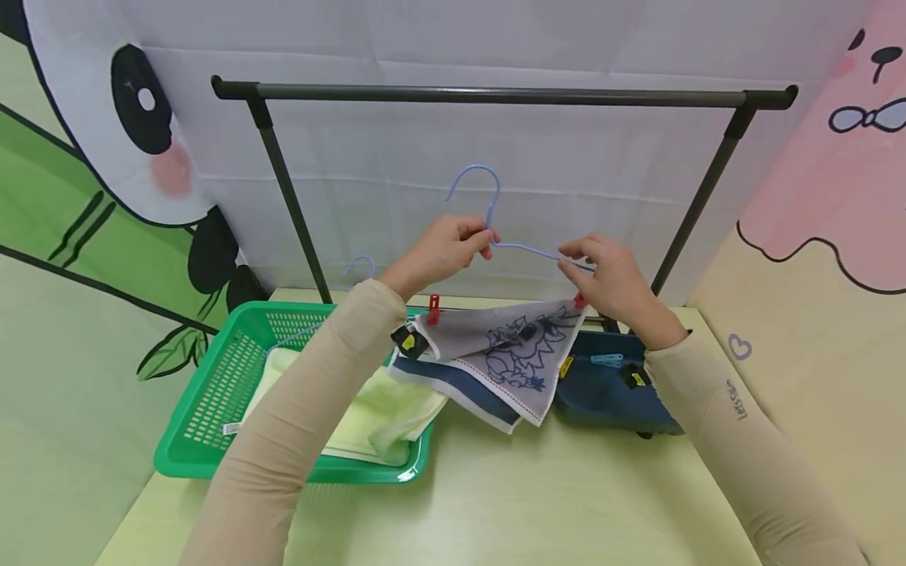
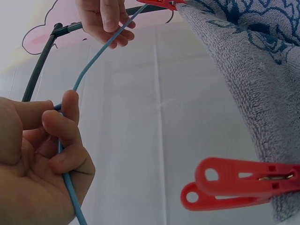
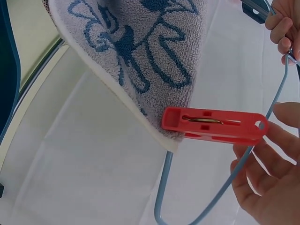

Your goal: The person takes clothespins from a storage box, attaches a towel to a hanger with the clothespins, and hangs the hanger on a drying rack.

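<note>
A blue wire clothes hanger (image 1: 527,248) is held up in front of the rack. My left hand (image 1: 453,245) pinches it at the neck, below the hook. Beside its right arm is my right hand (image 1: 602,275), thumb and fingers loosely curved about the wire without a firm grip. A grey-blue patterned towel (image 1: 517,350) hangs from the hanger by a red clothespin (image 1: 434,309) at the left corner and another red clothespin (image 3: 213,125) at the right. In the right wrist view, the right fingers (image 3: 258,173) lie behind the wire near that clothespin.
A black rack (image 1: 495,95) stands behind the hands. The green basket (image 1: 177,440) at left holds yellow cloth (image 1: 396,405) and another blue hanger (image 1: 359,263). At right, a dark blue bin (image 1: 602,405) contains a light blue clothespin (image 1: 606,360) and a yellow one (image 1: 565,367).
</note>
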Action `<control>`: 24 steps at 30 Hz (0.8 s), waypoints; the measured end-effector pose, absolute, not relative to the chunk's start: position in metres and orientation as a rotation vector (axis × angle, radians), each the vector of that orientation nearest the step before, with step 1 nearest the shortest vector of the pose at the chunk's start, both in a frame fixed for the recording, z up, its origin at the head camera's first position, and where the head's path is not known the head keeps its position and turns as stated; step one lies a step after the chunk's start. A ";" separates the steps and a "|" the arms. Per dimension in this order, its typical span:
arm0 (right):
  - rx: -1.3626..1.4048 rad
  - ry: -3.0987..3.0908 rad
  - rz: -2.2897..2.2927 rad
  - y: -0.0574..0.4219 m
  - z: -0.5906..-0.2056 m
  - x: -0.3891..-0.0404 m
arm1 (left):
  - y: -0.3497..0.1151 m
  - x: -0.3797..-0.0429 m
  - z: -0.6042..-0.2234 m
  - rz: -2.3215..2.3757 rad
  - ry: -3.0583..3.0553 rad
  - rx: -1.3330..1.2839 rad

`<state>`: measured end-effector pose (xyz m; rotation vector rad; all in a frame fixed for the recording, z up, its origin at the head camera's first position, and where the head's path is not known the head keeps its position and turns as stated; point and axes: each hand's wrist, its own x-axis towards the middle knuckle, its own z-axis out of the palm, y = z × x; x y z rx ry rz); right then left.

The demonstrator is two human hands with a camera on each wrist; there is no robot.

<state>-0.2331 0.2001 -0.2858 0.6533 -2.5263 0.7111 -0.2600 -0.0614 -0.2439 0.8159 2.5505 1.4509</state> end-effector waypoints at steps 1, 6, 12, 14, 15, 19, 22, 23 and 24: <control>0.660 -2.538 0.713 0.200 -0.286 -0.233 | -0.062 -0.260 -0.244 1.450 2.555 0.819; 0.712 -2.579 0.733 0.199 -0.286 -0.234 | -0.062 -0.261 -0.246 1.450 2.562 0.831; 0.722 -2.591 0.783 0.197 -0.289 -0.236 | -0.063 -0.263 -0.249 1.436 2.581 0.858; 0.718 -2.599 0.797 0.196 -0.290 -0.236 | -0.063 -0.264 -0.250 1.429 2.596 0.872; 0.719 -2.604 0.805 0.196 -0.291 -0.236 | -0.063 -0.264 -0.250 1.430 2.600 0.879; 0.730 -2.615 0.826 0.195 -0.292 -0.236 | -0.062 -0.265 -0.252 1.430 2.619 0.908; 0.737 -2.614 0.830 0.194 -0.292 -0.235 | -0.063 -0.266 -0.252 1.422 2.628 0.926; 0.738 -2.612 0.828 0.194 -0.292 -0.235 | -0.063 -0.265 -0.252 1.414 2.634 0.930; 0.737 -2.613 0.831 0.194 -0.292 -0.234 | -0.063 -0.266 -0.251 1.406 2.640 0.933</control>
